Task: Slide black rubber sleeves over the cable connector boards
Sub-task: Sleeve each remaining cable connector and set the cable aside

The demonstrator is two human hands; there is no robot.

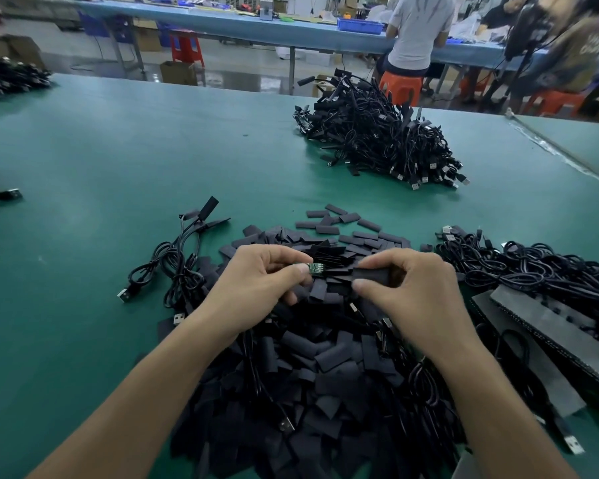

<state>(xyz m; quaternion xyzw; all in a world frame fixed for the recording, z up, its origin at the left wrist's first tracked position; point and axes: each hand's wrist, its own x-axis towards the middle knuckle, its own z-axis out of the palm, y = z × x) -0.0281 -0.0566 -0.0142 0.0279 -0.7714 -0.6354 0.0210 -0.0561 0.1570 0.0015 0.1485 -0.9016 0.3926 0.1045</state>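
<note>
Since the connector board (316, 268) and the sleeve (370, 275) are not yet joined, step in hand: lining-up before the slide is judged to be under way.
Left hand (263, 281): the small green board is pinched between thumb and forefinger, its bare end pointed toward the sleeve.
Right hand (412, 288): the black sleeve is pinched between thumb and fingers, near the board but apart from it.
Place: both are held just above the heap of loose sleeves (325, 368) on the green desk (118, 150).
Next move: the sleeve's mouth would need to be squared to the board's end, then pushed along it.
Unclear: whether that mouth is open cannot be told.
</note>
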